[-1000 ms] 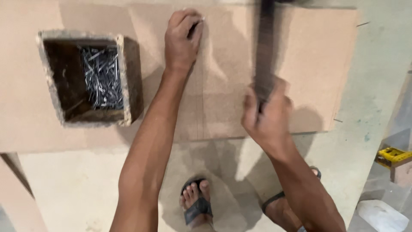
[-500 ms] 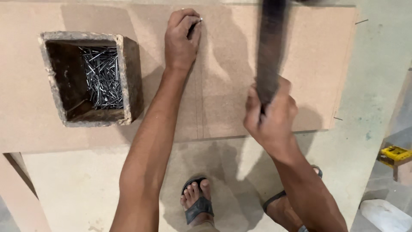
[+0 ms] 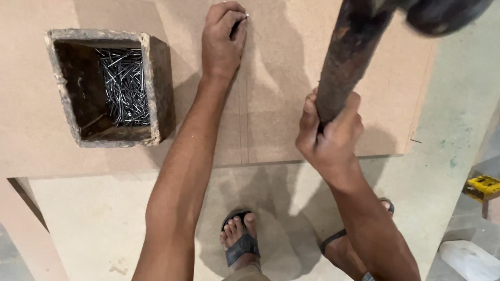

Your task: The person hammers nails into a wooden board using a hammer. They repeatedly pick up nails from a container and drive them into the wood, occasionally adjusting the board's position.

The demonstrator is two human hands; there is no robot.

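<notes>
Fingers [image 3: 229, 21] of the left hand [image 3: 221, 44] pinch a thin steel nail [image 3: 246, 15] upright on the smooth tan fibreboard sheet [image 3: 281, 78], while the right hand [image 3: 330, 138], wrapped tight around a worn dark wooden hammer handle [image 3: 346, 57], has swung it higher than before.

A wide tan fibreboard panel [image 3: 291, 78] lay flat, overhanging the pale concrete floor [image 3: 88, 218]. On the panel stood 1 rough wooden box [image 3: 156, 88] holding loose steel nails [image 3: 124, 86]. 2 pencil lines [image 3: 243, 130] ran across the panel's bare middle.
</notes>
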